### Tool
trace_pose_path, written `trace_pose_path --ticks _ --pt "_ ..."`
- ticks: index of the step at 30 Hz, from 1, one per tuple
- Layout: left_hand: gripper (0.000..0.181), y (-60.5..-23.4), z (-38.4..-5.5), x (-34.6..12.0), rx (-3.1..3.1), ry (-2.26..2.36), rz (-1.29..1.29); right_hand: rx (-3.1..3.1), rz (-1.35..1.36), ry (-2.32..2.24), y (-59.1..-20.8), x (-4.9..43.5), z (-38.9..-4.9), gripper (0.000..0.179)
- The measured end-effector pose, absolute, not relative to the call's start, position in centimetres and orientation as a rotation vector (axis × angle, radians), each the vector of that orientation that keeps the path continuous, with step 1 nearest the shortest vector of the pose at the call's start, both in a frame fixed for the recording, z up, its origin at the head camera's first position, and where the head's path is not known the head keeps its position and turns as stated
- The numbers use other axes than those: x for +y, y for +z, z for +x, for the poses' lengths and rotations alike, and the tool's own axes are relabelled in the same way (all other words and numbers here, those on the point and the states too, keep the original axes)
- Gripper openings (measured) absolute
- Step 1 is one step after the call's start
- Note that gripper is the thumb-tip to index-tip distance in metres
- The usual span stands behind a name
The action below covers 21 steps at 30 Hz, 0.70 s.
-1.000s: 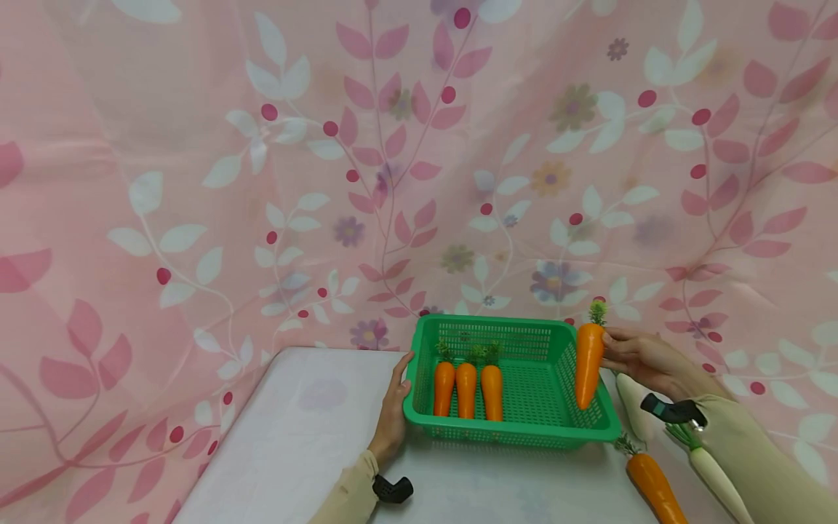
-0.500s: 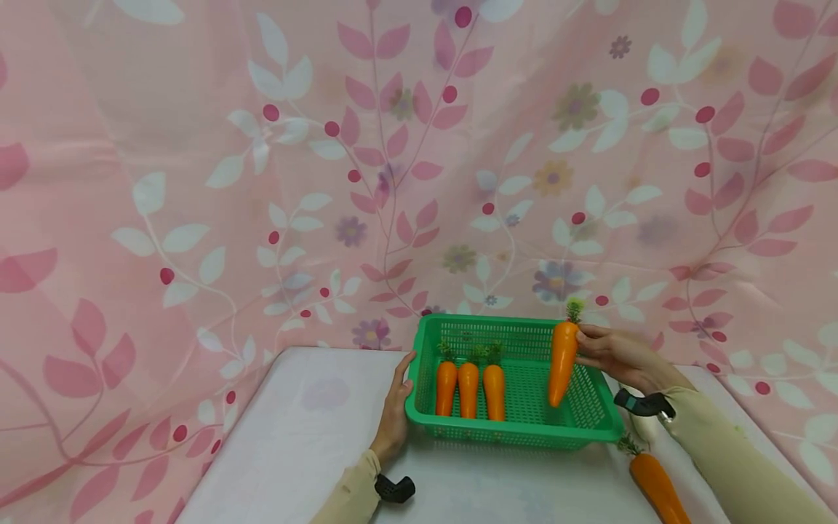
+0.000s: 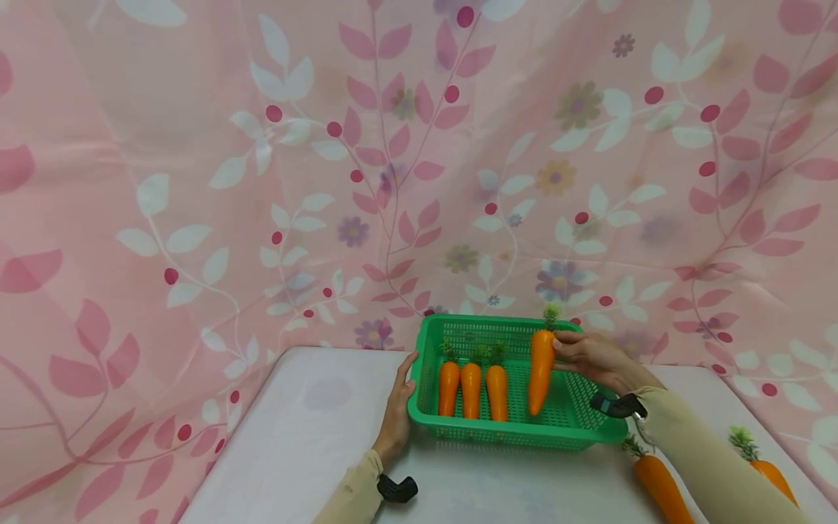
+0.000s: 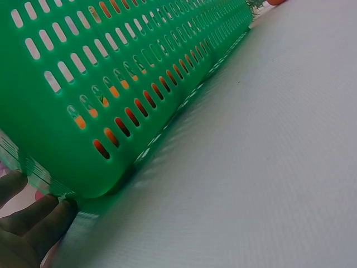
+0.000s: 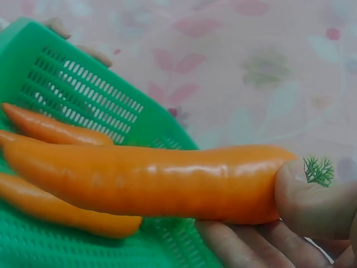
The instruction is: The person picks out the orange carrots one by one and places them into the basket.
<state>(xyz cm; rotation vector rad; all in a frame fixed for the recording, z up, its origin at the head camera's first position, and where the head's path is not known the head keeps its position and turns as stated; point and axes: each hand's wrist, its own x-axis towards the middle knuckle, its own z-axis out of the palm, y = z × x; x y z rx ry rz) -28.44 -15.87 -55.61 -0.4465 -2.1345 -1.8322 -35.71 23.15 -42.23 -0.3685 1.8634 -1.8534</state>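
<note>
My right hand pinches an orange carrot near its leafy top, between thumb and fingers. The carrot hangs tip down over the right half of a green plastic basket; in the right wrist view the held carrot spans the picture. Three more carrots lie side by side in the basket's left half, the rightmost carrot slightly apart. My left hand rests against the basket's left end, its fingers fairly straight on the outer wall. The thumb is hidden in the left wrist view.
On the white table, right of the basket, lies a loose carrot. Another carrot shows beyond my right forearm, which covers part of it. A pink floral cloth hangs behind the table.
My right hand has carried the carrot leftward from the basket's right rim to over its inside. The white radishes at right have become hidden behind my forearm. The left hand stays put.
</note>
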Motion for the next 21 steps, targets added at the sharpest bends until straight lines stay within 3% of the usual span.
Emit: trace_pose_path --ticks 21 --pt "0.055 -55.6 -28.4 -16.0 -2.152 -1.831 -0.437 1.895 -0.325 -1.803 -44.0 20.4 -36.7 0.064"
